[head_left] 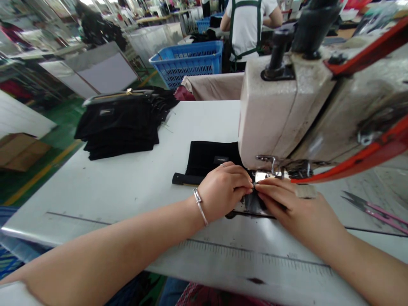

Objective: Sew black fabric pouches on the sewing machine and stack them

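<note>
Left hand (225, 187): grip pinched on flat, matte black fabric (204, 156); right hand (299, 209): grip unclear.

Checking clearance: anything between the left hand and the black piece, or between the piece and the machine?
Nothing visible between the left hand and the black piece; the hand rests on it. Towards the machine, only the left hand and right hand, fingers meeting close by; the piece's right end is hidden.
</note>
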Demonstrator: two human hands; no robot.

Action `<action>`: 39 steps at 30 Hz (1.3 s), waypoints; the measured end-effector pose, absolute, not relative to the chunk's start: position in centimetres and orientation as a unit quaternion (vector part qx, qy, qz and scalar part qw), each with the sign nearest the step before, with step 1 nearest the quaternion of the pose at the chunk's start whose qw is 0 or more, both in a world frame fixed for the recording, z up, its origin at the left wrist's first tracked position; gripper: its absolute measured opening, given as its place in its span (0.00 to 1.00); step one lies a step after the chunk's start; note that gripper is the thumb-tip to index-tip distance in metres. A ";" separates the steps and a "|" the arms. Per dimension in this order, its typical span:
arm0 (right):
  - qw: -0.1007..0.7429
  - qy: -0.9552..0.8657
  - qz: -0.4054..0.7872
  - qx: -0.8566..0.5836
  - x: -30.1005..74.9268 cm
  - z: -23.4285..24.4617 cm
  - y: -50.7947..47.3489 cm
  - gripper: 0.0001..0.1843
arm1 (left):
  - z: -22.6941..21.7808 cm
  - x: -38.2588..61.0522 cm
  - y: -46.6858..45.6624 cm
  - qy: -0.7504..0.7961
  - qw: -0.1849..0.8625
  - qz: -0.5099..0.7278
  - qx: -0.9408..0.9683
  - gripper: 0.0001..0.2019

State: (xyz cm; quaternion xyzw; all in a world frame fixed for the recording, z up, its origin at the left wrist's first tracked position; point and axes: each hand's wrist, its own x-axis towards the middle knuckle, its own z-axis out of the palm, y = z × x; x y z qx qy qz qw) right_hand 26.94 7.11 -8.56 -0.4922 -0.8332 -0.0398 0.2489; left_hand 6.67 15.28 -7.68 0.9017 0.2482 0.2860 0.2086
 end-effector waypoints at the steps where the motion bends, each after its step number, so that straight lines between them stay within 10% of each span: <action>1: 0.243 -0.836 -0.041 -0.490 27.1 -8.6 7.2 0.12 | -7.7 6.8 15.5 0.249 0.204 0.287 0.902 0.04; 39: 0.216 -0.820 -0.043 -0.529 27.5 -9.0 8.2 0.12 | -8.2 7.4 16.3 0.290 0.183 0.295 0.892 0.02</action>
